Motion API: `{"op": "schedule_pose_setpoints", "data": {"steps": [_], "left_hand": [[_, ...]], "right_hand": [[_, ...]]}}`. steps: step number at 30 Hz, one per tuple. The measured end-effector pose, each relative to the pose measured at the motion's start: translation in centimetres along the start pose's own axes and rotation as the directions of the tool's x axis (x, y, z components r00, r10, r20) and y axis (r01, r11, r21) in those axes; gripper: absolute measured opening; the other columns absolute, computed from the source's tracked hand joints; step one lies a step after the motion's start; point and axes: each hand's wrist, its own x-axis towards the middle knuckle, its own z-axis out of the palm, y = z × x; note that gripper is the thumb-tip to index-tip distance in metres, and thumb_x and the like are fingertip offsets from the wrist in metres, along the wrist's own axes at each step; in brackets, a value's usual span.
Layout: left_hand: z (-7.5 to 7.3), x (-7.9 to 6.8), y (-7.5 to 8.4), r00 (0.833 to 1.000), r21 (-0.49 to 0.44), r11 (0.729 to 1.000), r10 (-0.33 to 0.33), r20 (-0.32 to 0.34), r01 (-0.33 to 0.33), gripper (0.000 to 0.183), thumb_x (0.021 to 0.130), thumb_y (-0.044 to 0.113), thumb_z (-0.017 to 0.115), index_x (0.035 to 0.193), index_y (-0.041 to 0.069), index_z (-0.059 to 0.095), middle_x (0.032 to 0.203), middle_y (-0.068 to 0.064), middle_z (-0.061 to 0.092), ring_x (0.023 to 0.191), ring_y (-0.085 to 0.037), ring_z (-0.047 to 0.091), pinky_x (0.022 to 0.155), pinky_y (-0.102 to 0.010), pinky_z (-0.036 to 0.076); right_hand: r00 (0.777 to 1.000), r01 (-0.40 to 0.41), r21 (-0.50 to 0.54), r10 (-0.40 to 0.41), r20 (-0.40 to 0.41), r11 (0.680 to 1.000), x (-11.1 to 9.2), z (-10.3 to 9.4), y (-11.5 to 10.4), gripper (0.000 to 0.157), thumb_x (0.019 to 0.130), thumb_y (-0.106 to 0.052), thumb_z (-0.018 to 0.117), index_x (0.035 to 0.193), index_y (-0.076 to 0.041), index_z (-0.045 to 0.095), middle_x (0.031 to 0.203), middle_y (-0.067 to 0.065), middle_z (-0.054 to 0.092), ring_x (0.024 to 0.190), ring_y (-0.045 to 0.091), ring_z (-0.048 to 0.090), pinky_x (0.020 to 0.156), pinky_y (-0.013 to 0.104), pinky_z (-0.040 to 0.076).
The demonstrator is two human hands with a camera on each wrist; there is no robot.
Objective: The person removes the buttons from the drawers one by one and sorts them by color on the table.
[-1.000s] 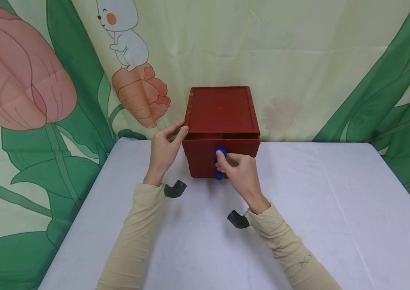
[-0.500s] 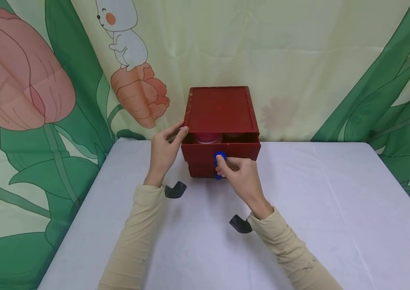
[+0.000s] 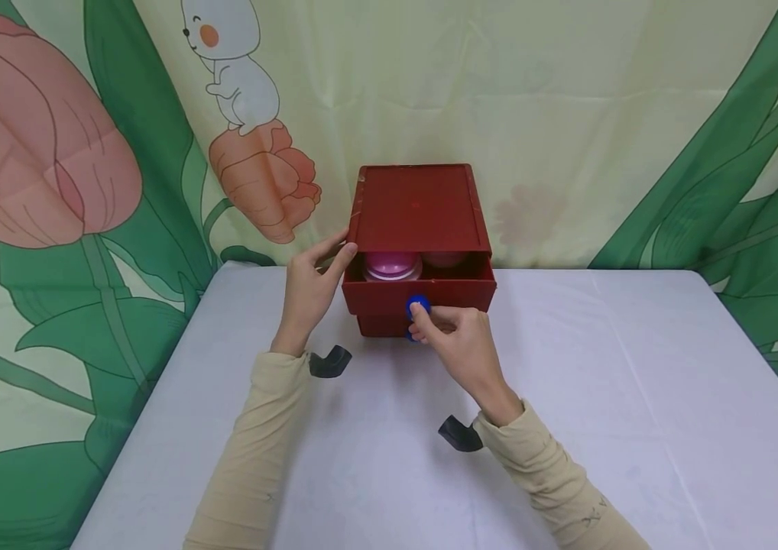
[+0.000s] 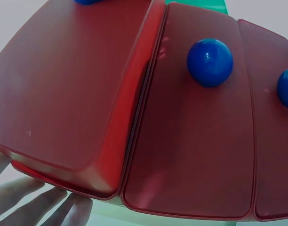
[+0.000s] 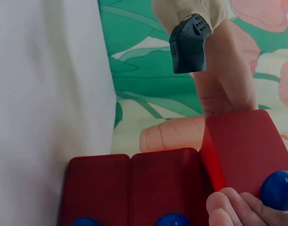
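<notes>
A dark red drawer box stands at the table's far side, with its top drawer pulled partway out. Inside that drawer sit a pink rounded thing with a pale rim and, to its right, a darker reddish one, shadowed. My right hand pinches the drawer's blue round knob between thumb and finger. My left hand rests against the box's upper left side, thumb near the front corner, its fingers reaching along the side. Two lower drawers, each with a blue knob, are closed in the left wrist view.
A white-covered table spreads in front and to both sides of the box. Behind it hangs a printed curtain with a rabbit, a carrot and leaves. A black camera piece juts from each sleeve.
My right hand has drawn the top drawer toward me and slightly down in view. The gap has widened, uncovering the pink thing and its neighbour. My left hand stays put.
</notes>
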Motion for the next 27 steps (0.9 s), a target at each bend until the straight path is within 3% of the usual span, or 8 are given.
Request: {"op": "schedule_pose_setpoints", "data": {"steps": [6,17,27], "left_hand": [[0.1,-0.1,0.1,1.000,-0.012,1.000,0.008,-0.003,-0.008,0.043,0.096,0.033,0.066,0.135,0.014,0.063,0.130,-0.009,0.066,0.118,-0.022,0.065,0.097,-0.042,0.054],[-0.1,-0.2,-0.2,1.000,-0.001,1.000,0.023,-0.008,-0.023,0.046,0.096,0.037,0.065,0.136,0.014,0.062,0.131,-0.009,0.066,0.118,-0.022,0.065,0.098,-0.042,0.054],[0.1,-0.2,-0.4,1.000,-0.025,0.999,0.028,-0.007,-0.028,0.046,0.095,0.039,0.066,0.135,0.016,0.063,0.130,-0.007,0.067,0.118,-0.019,0.064,0.097,-0.039,0.055]], "right_hand": [[1.000,0.009,-0.012,-0.009,0.007,1.000,-0.4,-0.1,-0.2,0.036,0.094,-0.042,0.067,0.092,-0.008,0.079,0.078,0.002,0.076,0.073,0.013,0.073,0.075,0.033,0.060],[0.999,0.004,-0.032,-0.002,0.039,0.999,-1.0,-0.2,-0.3,0.036,0.095,-0.041,0.066,0.087,-0.009,0.080,0.077,0.002,0.075,0.075,0.021,0.073,0.073,0.033,0.059],[0.998,0.000,-0.054,0.003,0.062,0.999,-1.7,-0.6,-0.6,0.035,0.095,-0.042,0.065,0.090,-0.010,0.080,0.079,0.002,0.076,0.071,0.010,0.072,0.072,0.031,0.060]]}}
